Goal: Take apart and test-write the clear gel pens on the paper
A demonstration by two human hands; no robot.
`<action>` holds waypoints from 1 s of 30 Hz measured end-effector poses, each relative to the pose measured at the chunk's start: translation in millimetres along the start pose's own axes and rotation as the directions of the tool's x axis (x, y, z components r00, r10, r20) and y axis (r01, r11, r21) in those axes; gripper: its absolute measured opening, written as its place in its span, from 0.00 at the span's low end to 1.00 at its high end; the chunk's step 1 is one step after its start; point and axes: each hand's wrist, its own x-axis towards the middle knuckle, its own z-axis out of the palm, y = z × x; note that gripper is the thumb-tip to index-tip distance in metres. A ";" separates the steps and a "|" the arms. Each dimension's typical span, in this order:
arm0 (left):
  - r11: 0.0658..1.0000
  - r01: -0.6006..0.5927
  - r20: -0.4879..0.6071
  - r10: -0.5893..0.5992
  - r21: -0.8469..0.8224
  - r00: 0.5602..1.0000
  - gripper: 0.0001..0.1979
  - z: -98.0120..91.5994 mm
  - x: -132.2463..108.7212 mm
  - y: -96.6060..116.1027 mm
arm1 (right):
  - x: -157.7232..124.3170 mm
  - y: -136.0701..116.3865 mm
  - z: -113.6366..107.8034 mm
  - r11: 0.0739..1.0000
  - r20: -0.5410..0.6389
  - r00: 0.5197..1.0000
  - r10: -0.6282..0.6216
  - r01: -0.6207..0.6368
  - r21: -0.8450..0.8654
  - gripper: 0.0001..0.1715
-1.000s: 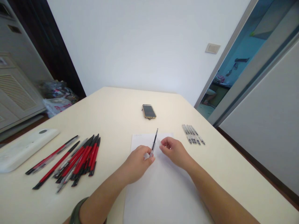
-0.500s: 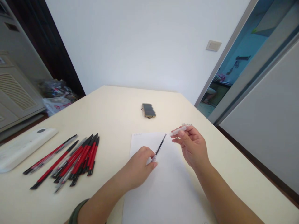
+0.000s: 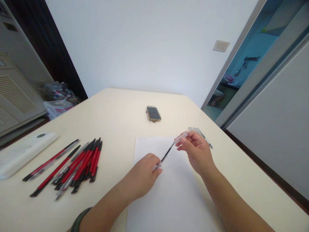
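Over a white sheet of paper [image 3: 166,199], my left hand [image 3: 145,175] is closed around the lower end of a gel pen refill [image 3: 166,154]. Dark ink shows along its length, and it slants up to the right. My right hand [image 3: 199,153] pinches a whitish translucent tube [image 3: 181,138], whose kind, cap or barrel, I cannot tell. The refill's upper tip meets the near end of this tube; how far it sits inside is too small to see. Just behind my right hand lies a row of several thin clear refills or pens [image 3: 202,134], partly hidden.
Several red, black and clear pens [image 3: 82,164] lie in a loose pile on the left of the cream table [image 3: 116,119]. Beyond them is a long white case [image 3: 26,153]. A small dark, blurred-out object [image 3: 154,114] rests near the back, before the wall.
My right hand has come slightly left and down with the tube, closing the gap to the refill's tip. More of the row behind it now shows. My left hand has barely moved.
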 end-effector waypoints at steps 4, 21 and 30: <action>0.996 0.069 -0.019 -0.068 0.047 0.998 0.07 -3.0 1.5 1.8 | 0.6 1.4 -0.3 1.000 0.010 1.000 0.014 -0.014 -0.012 0.10; 1.000 0.007 -0.133 -0.006 0.000 0.991 0.11 -6.4 0.9 1.3 | -3.1 16.5 7.6 0.992 0.079 0.991 0.107 -0.112 0.064 0.08; 1.000 0.021 -0.138 -0.024 -0.024 0.990 0.10 -5.8 1.4 1.0 | -4.5 19.4 6.7 0.979 0.105 0.985 0.138 -0.152 0.135 0.07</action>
